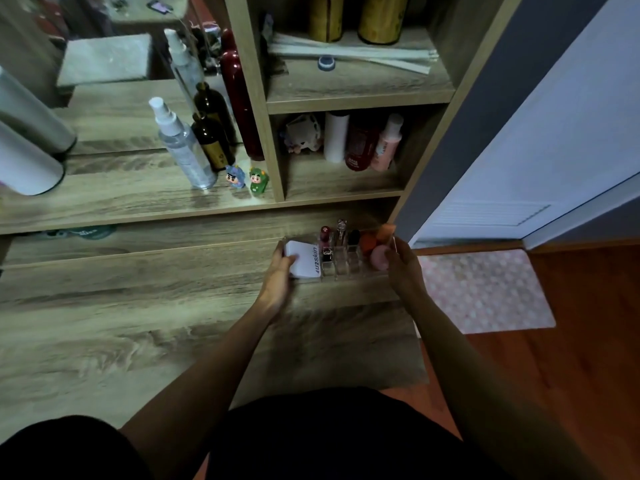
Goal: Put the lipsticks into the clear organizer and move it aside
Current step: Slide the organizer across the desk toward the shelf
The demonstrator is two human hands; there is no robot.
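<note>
The clear organizer [343, 268] stands on the wooden vanity top near its right edge, under the shelf unit. Lipsticks stand upright in its middle slots: a dark red one [325, 237], a clear-capped one [341, 230] and a black one [354, 237]. A white compact [304, 259] marked 4U2skin lies in its left part, and orange and pink makeup sponges [375, 245] fill its right part. My left hand [278, 271] grips the organizer's left end at the compact. My right hand [403, 266] grips its right end.
The vanity top [138, 323] stretches left and toward me. On the raised shelf stand a spray bottle [181, 143], brown bottles [213, 140], two small figurines [247, 180] and more bottles in cubbies [363, 143]. A pink mat [485, 292] lies on the floor at right.
</note>
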